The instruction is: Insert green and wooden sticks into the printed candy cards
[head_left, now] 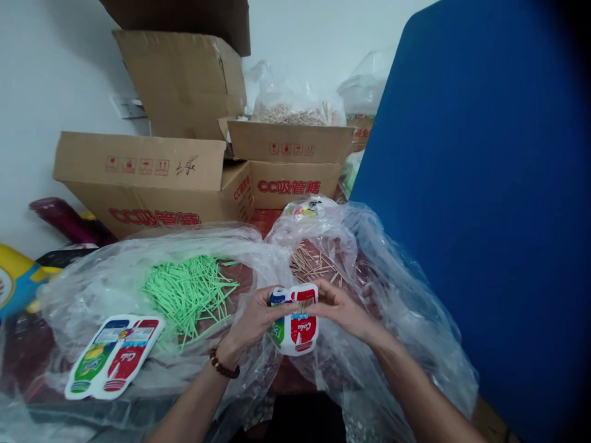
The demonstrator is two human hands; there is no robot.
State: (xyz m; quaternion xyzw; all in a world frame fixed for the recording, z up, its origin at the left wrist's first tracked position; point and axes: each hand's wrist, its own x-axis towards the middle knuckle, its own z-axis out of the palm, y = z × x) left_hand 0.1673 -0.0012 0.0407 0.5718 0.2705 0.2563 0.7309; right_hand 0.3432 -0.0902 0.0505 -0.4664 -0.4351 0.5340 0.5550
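My left hand (pixel 253 320) and my right hand (pixel 340 306) meet at the middle of the view, both closed on a small bottle-shaped packet (pixel 295 329) printed red, green and blue. The right fingers pinch at its top opening, where a few brown sticks show. A bead bracelet sits on my left wrist. A pile of green sticks (pixel 189 289) lies in a clear plastic bag just left of my hands. A pile of brown sticks (pixel 318 261) lies in another clear bag just behind them.
A stack of flat bottle-shaped packets (pixel 115 357) lies at the left on plastic. Cardboard boxes (pixel 152 178) stand behind, one holding a bag of sticks. A blue panel (pixel 484 184) fills the right side. Yellow and dark objects sit at far left.
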